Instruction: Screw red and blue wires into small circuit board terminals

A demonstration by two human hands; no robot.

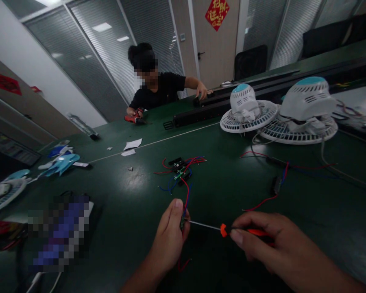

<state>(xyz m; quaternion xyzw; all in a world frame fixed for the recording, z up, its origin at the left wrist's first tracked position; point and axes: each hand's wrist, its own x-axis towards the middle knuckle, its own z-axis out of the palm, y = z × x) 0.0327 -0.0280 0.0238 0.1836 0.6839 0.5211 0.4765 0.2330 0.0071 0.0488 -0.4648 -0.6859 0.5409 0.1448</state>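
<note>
My left hand point(168, 234) is closed on a small circuit board point(182, 221), most of it hidden by the fingers. Red and blue wires point(187, 195) run up from the board, and a red wire end shows below the hand. In my right hand point(274, 240) is a screwdriver point(223, 230) with an orange and black handle. Its thin shaft points left, and the tip meets the board's edge at my left fingers; exact contact is too small to tell. Beyond my left hand lies a cluster of small boards point(179, 173) with red and blue wires.
A black module with wires point(275, 185) lies to the right. Two white fan parts point(247, 110) stand behind it. Across the green table point(134, 215), a person point(158, 87) holds a red power drill point(136, 118) beside a long black bar point(201, 114). Paper scraps point(133, 144) lie left.
</note>
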